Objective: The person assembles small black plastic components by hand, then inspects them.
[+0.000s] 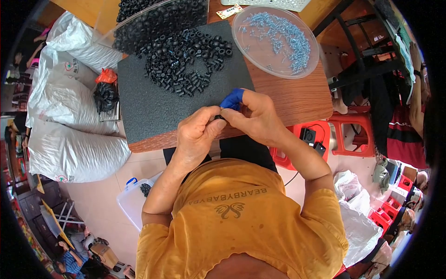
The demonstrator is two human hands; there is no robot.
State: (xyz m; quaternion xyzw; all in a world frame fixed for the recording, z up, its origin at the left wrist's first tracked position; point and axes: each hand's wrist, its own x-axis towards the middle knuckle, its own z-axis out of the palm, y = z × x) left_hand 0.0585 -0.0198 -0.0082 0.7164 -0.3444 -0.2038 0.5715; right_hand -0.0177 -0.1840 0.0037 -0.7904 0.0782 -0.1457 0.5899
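My left hand [197, 135] and my right hand [253, 116] meet over the near edge of a dark foam mat [153, 102]. Between the fingertips of both hands sits a small black rubber part [219, 117], mostly hidden. A blue cover [232, 98] wraps the forefinger of my right hand. A loose heap of black rubber grommets [186, 60] lies on the mat just beyond my hands. A round clear tray [304, 63] with several small silvery screws stands at the right.
A clear bin of black grommets [158, 21] stands at the back of the wooden table [288, 97]. White sacks [69, 121] lie on the floor at the left. A red stool [341, 132] is at the right, and a clear plastic box [132, 200] sits by my left knee.
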